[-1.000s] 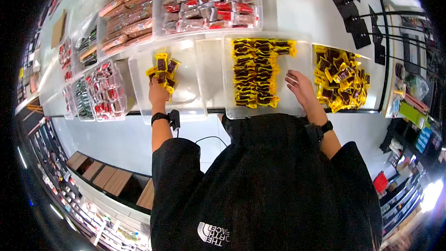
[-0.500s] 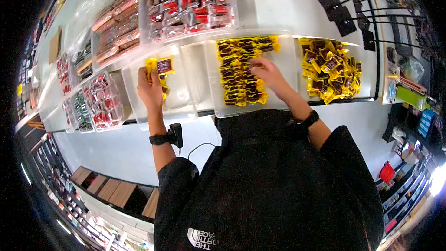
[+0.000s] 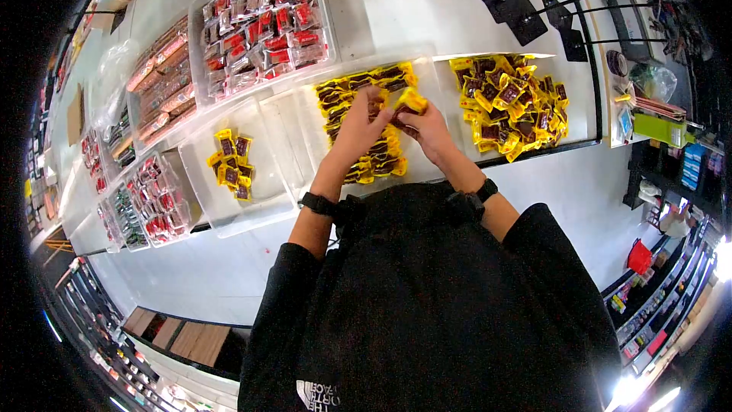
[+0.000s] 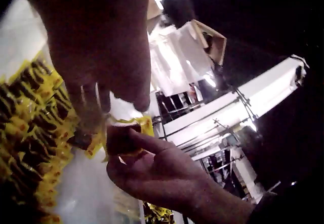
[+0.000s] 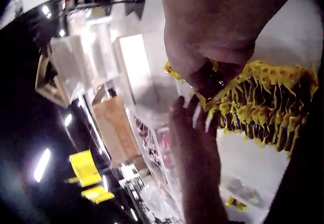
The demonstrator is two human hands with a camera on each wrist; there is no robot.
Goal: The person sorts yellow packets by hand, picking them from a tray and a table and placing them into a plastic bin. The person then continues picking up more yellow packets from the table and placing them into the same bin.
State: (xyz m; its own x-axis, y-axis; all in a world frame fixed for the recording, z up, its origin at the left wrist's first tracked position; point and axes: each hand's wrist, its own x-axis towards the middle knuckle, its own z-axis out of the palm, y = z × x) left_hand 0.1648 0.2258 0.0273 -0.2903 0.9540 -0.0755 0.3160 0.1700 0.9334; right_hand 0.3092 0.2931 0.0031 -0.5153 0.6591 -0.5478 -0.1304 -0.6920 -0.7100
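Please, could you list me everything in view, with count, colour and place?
table: one, white, centre
middle bin: one, clear, centre
left bin: one, clear, left
lined packets: many, yellow-brown, middle bin
grouped packets: several, yellow-brown, left bin
heaped packets: many, yellow-brown, right
red-brown packets: many, upper left
long packs: several, pinkish-brown, left
held packet: one, yellow-brown, over middle bin
distant goods: too small to count
wristbands: two, black, wrists
clothing: black, torso
left hand: one, bare, over middle bin
right hand: one, bare, pinching held packet

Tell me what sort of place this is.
Probably a shop or its packing area: a loose heap of yellow-wrapped packets, a clear bin of small red-and-silver packets, and stocked shelves nearby.
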